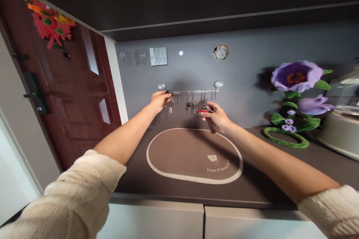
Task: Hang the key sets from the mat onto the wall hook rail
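Observation:
A metal hook rail (196, 92) with several hooks is fixed to the grey back wall by two clear suction discs. At the rail's left end, my left hand (160, 101) is closed on a bunch of keys (169, 105). Below the right part of the rail, my right hand (218, 117) grips a second set of keys (206, 109) with a red piece and a brown strap (211, 125) hanging down. Small dark items (189, 105) dangle from the middle hooks, between the two hands. Fingers partly cover both sets.
An oval brown mat (179, 153) with a pale rim lies on the counter below. Purple fabric flowers (297, 76) and a cream appliance (340, 130) stand at right. A dark shelf (213, 0) overhangs the wall. A red-brown door (64, 82) is at left.

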Action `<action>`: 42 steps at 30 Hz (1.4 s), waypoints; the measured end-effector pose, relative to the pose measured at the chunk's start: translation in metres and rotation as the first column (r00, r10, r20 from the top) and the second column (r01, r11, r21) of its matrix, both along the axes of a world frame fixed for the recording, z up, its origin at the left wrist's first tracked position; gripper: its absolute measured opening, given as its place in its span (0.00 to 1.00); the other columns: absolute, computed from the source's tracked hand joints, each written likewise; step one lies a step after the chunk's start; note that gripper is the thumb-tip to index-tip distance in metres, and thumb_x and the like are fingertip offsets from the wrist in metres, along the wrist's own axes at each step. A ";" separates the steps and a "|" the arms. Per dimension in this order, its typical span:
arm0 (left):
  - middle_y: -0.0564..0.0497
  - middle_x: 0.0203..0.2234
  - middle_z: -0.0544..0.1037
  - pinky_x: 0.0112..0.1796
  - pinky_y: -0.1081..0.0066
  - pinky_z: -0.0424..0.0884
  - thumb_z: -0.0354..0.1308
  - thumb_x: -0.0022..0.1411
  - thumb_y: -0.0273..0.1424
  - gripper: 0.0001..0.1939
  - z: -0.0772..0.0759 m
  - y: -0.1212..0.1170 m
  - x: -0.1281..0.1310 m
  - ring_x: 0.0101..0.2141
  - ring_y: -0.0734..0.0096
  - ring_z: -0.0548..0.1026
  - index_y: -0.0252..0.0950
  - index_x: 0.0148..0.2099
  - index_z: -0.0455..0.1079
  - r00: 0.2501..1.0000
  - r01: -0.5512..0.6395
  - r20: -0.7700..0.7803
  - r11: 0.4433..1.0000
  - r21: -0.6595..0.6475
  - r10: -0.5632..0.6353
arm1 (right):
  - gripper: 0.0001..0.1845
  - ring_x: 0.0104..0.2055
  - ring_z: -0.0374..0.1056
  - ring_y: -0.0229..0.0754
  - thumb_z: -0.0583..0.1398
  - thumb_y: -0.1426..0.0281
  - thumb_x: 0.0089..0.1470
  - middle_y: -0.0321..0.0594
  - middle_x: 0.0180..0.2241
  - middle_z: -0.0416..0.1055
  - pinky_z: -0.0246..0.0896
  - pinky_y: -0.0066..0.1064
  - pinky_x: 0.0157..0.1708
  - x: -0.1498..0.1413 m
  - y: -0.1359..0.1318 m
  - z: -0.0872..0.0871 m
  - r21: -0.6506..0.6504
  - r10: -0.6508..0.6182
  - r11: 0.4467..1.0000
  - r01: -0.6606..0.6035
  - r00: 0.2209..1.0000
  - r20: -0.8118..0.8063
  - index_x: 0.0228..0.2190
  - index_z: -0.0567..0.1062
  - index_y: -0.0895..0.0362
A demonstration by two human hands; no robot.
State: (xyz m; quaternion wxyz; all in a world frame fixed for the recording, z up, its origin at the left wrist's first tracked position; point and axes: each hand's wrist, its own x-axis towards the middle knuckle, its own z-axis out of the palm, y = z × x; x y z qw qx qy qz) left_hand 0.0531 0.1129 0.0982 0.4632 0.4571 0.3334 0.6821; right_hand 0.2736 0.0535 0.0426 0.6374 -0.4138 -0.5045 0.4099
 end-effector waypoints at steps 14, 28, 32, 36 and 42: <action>0.48 0.21 0.75 0.34 0.74 0.74 0.58 0.47 0.15 0.06 0.001 0.013 -0.033 0.26 0.74 0.76 0.26 0.30 0.68 0.984 0.135 0.119 0.990 -0.033 -0.130 | 0.36 0.24 0.68 0.32 0.65 0.78 0.36 0.39 0.40 0.68 0.69 0.25 0.25 0.013 -0.001 -0.025 -0.070 0.068 0.996 -0.061 0.993 0.098 0.49 0.62 0.53; 0.48 0.21 0.75 0.23 0.81 0.67 0.61 0.44 0.19 0.07 -0.013 -0.008 -0.039 0.24 0.77 0.73 0.28 0.31 0.72 0.967 0.114 -0.228 0.993 -0.008 -0.113 | 0.37 0.21 0.66 0.34 0.63 0.78 0.39 0.36 0.28 0.69 0.64 0.24 0.19 0.006 -0.015 -0.025 -0.098 0.083 0.993 -0.071 0.988 0.130 0.52 0.58 0.55; 0.50 0.18 0.73 0.19 0.82 0.62 0.62 0.43 0.19 0.08 -0.009 -0.011 -0.035 0.18 0.81 0.68 0.29 0.30 0.72 0.942 0.115 -0.322 0.993 0.030 -0.099 | 0.38 0.22 0.66 0.33 0.64 0.78 0.38 0.37 0.31 0.70 0.64 0.23 0.19 0.004 -0.017 -0.024 -0.122 0.072 0.991 -0.057 0.990 0.120 0.51 0.59 0.55; 0.52 0.15 0.71 0.12 0.82 0.52 0.61 0.45 0.22 0.06 -0.006 -0.015 -0.036 0.10 0.87 0.58 0.29 0.31 0.72 0.891 0.119 -0.443 0.993 0.021 -0.097 | 0.38 0.22 0.66 0.33 0.63 0.79 0.38 0.38 0.31 0.70 0.64 0.23 0.19 0.003 -0.020 -0.023 -0.139 0.069 0.989 -0.053 0.991 0.112 0.52 0.58 0.56; 0.54 0.12 0.69 0.15 0.81 0.57 0.61 0.43 0.21 0.04 -0.018 -0.017 -0.035 0.12 0.85 0.61 0.30 0.26 0.71 0.852 0.109 -0.516 0.994 0.014 -0.086 | 0.38 0.21 0.65 0.32 0.63 0.79 0.39 0.38 0.29 0.69 0.61 0.21 0.15 -0.003 -0.026 -0.021 -0.162 0.072 0.985 -0.056 0.993 0.090 0.52 0.58 0.57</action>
